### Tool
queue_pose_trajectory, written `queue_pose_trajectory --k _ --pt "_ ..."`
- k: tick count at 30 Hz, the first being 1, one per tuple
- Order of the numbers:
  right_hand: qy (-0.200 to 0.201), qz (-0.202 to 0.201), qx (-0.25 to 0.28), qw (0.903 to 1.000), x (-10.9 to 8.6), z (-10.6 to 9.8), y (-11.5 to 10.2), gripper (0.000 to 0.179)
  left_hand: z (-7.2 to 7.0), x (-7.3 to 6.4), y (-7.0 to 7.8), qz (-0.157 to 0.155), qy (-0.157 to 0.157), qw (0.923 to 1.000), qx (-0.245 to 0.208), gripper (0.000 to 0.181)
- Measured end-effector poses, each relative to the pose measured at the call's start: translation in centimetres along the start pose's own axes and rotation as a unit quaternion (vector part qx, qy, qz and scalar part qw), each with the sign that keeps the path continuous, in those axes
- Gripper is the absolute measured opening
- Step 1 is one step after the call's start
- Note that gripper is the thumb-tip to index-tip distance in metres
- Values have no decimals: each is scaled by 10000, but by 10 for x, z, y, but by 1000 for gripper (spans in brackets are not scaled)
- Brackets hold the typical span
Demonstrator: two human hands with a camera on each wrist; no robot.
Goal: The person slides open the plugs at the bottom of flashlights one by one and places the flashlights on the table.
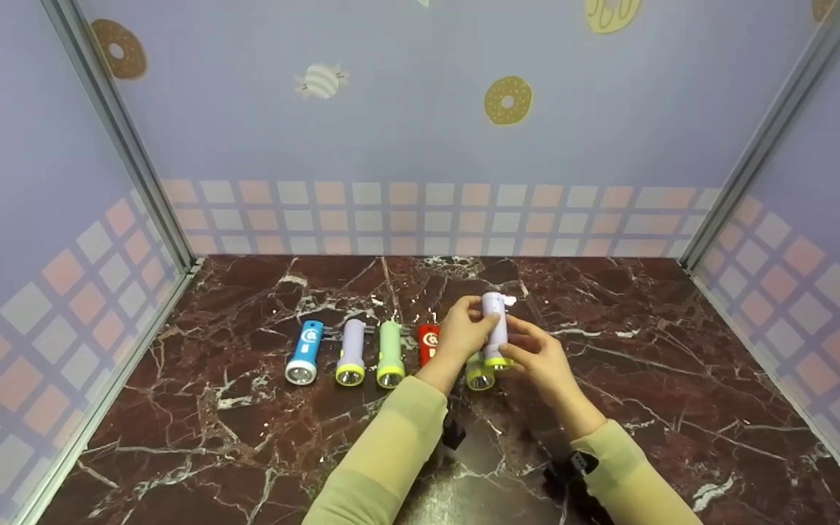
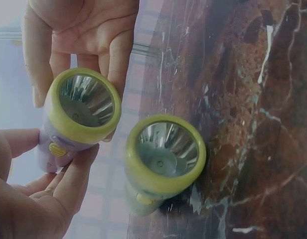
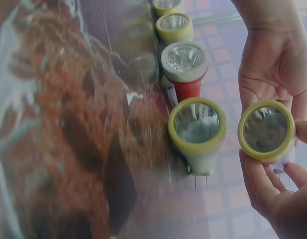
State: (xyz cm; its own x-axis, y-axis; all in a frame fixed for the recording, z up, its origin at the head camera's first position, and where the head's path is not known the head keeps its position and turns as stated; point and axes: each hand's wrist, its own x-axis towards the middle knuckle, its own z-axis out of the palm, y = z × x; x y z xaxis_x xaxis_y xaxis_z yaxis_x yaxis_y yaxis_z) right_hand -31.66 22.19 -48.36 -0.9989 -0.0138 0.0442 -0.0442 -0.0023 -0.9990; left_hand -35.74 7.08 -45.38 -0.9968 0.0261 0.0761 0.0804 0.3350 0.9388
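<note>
Both hands hold a light purple flashlight (image 1: 494, 332) with a yellow rim, lifted above the table with its lens facing the person. My left hand (image 1: 464, 332) grips its body from the left, thumb along it. The fingers of my right hand (image 1: 545, 361) hold it from the right. A small pale piece (image 1: 510, 300) sticks out at its far end. A yellow switch (image 2: 57, 149) shows on its side in the left wrist view. Beneath it lies a green flashlight (image 1: 480, 379), partly covered, with two metal prongs (image 3: 201, 182) at its back in the right wrist view.
To the left, in a row, lie a blue flashlight (image 1: 305, 354), another purple flashlight (image 1: 351, 350), another green flashlight (image 1: 390, 354) and a red flashlight (image 1: 428, 341) partly behind the left arm. The dark red marbled table (image 1: 208, 452) is enclosed by patterned walls (image 1: 420, 146).
</note>
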Motion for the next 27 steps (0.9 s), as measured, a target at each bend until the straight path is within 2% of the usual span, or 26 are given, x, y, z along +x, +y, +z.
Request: queue_pose_trajectory --k 7,12,17,23,27 --pt "157 160 -212 9995 1 -10 2 58 11 2 0 -86 -114 9999 -68 44" --pt "211 301 -195 9991 0 -15 5 59 16 1 2 -133 -227 9994 247 45" --pt "194 467 -178 9986 0 -22 7 60 20 1 4 -115 -486 9979 424 47" --pt "183 543 -41 9983 3 -28 12 59 25 1 5 -85 -629 9946 825 42" --pt "189 614 -91 9979 4 -32 15 59 27 0 6 -24 -765 9941 769 38"
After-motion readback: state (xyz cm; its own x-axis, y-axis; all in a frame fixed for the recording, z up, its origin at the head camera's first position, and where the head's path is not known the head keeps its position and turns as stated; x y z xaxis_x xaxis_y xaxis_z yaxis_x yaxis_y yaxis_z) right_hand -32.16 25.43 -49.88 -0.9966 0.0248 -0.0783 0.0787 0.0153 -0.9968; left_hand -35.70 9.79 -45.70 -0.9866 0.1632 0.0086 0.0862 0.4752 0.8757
